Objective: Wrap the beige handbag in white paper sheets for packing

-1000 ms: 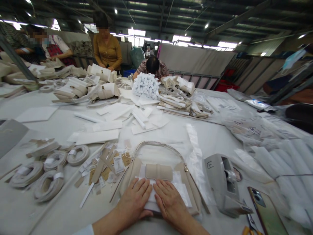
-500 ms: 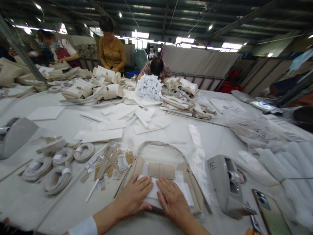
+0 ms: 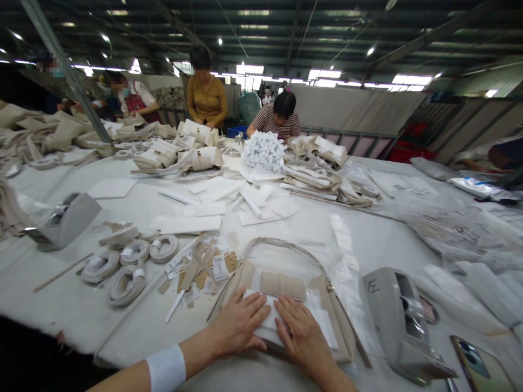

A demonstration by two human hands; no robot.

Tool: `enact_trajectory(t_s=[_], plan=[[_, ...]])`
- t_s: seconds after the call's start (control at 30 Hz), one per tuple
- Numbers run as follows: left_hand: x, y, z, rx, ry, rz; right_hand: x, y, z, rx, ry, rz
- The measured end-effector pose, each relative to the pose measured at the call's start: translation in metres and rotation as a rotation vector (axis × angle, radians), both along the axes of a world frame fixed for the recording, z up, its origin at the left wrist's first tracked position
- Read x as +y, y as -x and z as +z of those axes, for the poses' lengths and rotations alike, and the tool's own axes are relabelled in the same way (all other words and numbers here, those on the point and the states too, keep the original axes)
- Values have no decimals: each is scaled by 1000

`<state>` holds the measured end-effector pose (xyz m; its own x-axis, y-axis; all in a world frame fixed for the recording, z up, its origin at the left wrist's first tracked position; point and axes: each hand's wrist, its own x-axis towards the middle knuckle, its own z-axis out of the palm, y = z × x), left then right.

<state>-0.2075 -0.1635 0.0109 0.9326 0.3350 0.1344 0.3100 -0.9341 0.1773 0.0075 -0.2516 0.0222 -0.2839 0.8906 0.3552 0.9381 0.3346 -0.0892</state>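
A beige handbag [image 3: 341,321] lies on the table in front of me, its strap [image 3: 286,243] arching away at the far side. White sheets [image 3: 324,322] cover much of its front, below a beige flap [image 3: 283,285]. My left hand [image 3: 241,321] rests flat on the sheets, fingers stretched out. Beside it, my right hand [image 3: 302,332] lies flat in the same way, thumb apart. Neither hand grips anything. Both palms hide the lower middle of the bag. A white band [image 3: 165,368] circles my left wrist.
Rolled beige straps [image 3: 127,286] and loose tags [image 3: 220,268] lie to the left. Tape dispensers stand on the left [image 3: 67,220] and right [image 3: 402,326], near a phone [image 3: 484,365]. White sheets [image 3: 188,224], plastic bags [image 3: 457,234] and more handbags [image 3: 200,159] lie farther off, where co-workers stand.
The view has swung left, so everything appears farther right. Both hands remain flat on the bag. The co-worker in stripes has raised their head slightly.
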Motion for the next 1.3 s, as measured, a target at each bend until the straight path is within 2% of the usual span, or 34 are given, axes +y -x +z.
enact_trajectory(t_s=[0.33,0.47,0.53,0.63,0.67,0.77,0.83,0.97,1.07,1.2,1.3], plan=[[-7,-2,-14,-64,-80,27,-8,11,10,103,56,-81],[-5,-2,-21,-94,-149,19,-10,10,8,245,84,-89],[-4,-1,-25,-126,-182,12,-3,-10,8,393,118,-234],[-1,0,-29,-169,-221,1,19,-71,13,524,98,-690],[-1,0,-30,-180,-227,3,28,-95,15,516,76,-790],[0,-1,-33,-199,-235,7,49,-158,16,468,75,-998],[1,-1,-36,-191,-235,3,57,-180,10,447,109,-1064],[1,-2,-37,-110,-156,4,58,-187,0,468,144,-1060],[-1,-2,-32,-18,-63,14,56,-186,3,551,120,-1016],[-7,-5,-23,79,-38,61,48,-187,13,777,140,-992],[-10,-6,-20,124,-53,95,28,-178,15,967,149,-978]])
